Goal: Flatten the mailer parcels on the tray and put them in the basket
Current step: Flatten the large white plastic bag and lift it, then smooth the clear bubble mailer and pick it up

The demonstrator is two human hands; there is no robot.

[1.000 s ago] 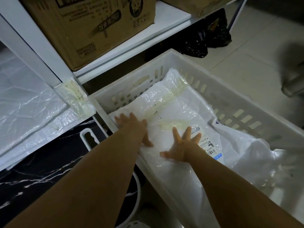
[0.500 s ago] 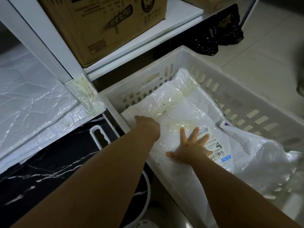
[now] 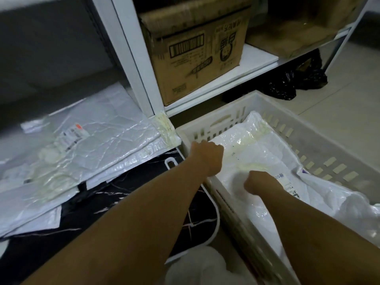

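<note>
We see our left hand [image 3: 207,155] and right hand [image 3: 260,181], fingers curled under, over a white plastic mailer parcel [image 3: 261,153] lying in the white slotted plastic basket [image 3: 320,145]; crumpled white mailers [image 3: 86,149] overlap the black marbled tray [image 3: 127,194].

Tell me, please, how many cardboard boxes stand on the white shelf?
2. One printed cardboard box stands on the shelf behind the basket; a second box sits further right, partly cut off. Others may be hidden.

Cardboard box [image 3: 197,56] — barcode and upside-down Chinese print; mailer labels [image 3: 287,185] too blurred to read.
</note>
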